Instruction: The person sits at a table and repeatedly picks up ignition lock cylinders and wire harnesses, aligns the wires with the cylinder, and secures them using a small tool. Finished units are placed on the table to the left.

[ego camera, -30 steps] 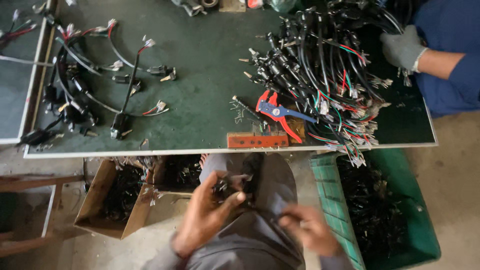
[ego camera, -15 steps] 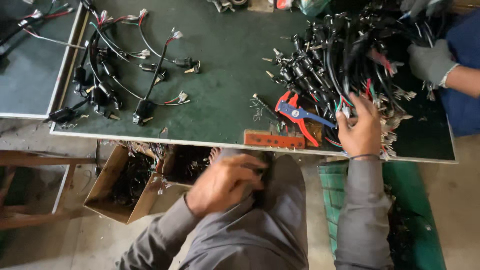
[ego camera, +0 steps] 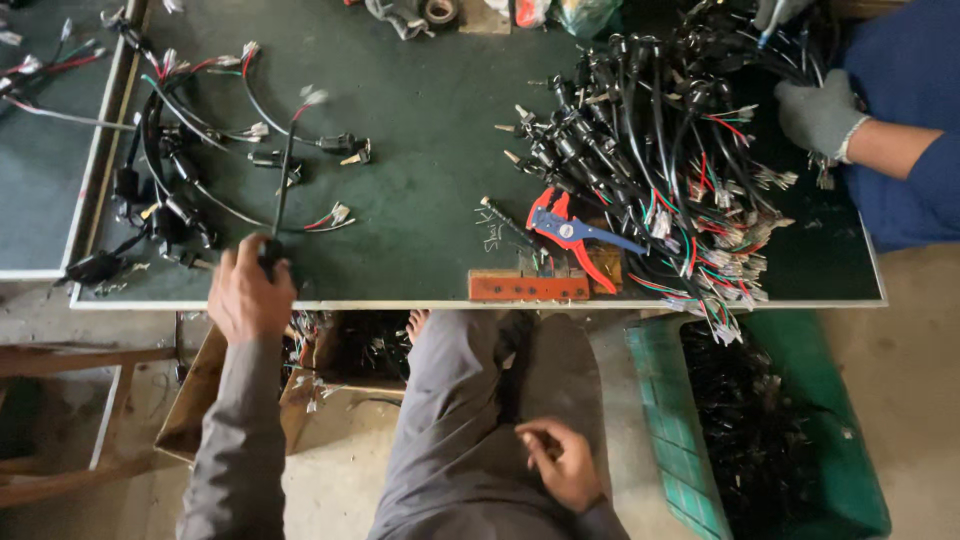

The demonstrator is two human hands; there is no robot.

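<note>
**Inspector:** Surface and surroundings?

**Assistant:** A workbench (ego camera: 430, 150) with a dark green top and a pale edge strip, over a bare concrete floor. Under its front edge stand open cardboard boxes (ego camera: 215, 385) of wire scrap; a green plastic crate (ego camera: 680, 440) of black parts sits lower right. A second bench top (ego camera: 40, 180) adjoins at far left.

**Inspector:** The hands?

**Assistant:** The left hand (ego camera: 248, 295) is at the bench's front edge, fingers closed around the black end of a cable harness (ego camera: 285, 180) that runs up the bench to a white plug. The right hand (ego camera: 560, 462) rests on the person's thigh, loosely curled (whether it holds anything, I cannot tell).

**Inspector:** Other items?

**Assistant:** A spread of finished harnesses (ego camera: 165, 190) lies at left, a dense heap of black cables (ego camera: 650, 130) with coloured leads at right. A red-and-blue wire stripper (ego camera: 570, 225) lies beside an orange wooden block (ego camera: 530, 287). A co-worker's grey-gloved hand (ego camera: 818, 115) touches the heap's far side.
</note>
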